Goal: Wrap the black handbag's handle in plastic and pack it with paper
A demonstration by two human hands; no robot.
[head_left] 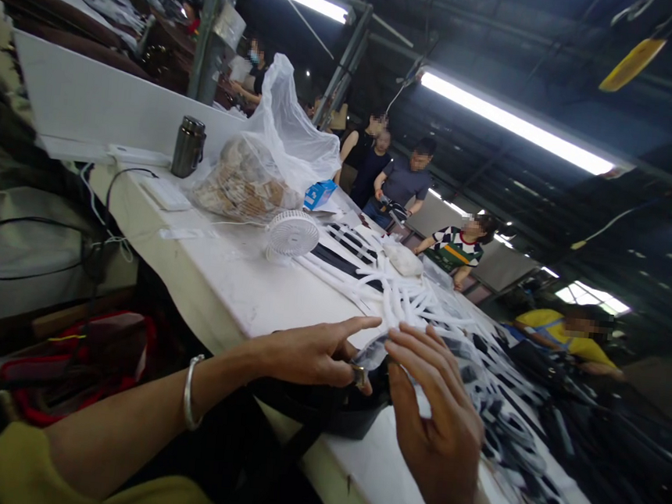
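My left hand, with a silver bangle on the wrist, reaches over a black item at the table's near edge. Its forefinger points forward and the other fingers curl in. A small brassy metal piece shows at those fingers; I cannot tell whether it is held or worn. My right hand is close by on the right, fingers stretched out and palm turned toward the left hand. Clear plastic shows between the two hands. The black item's exact kind is hidden by my hands.
White and black strips spread along the white table. A small white fan, a plastic bag of brown pieces, a dark flask and a blue box stand beyond. A red-edged bag lies at left. Several people work farther off.
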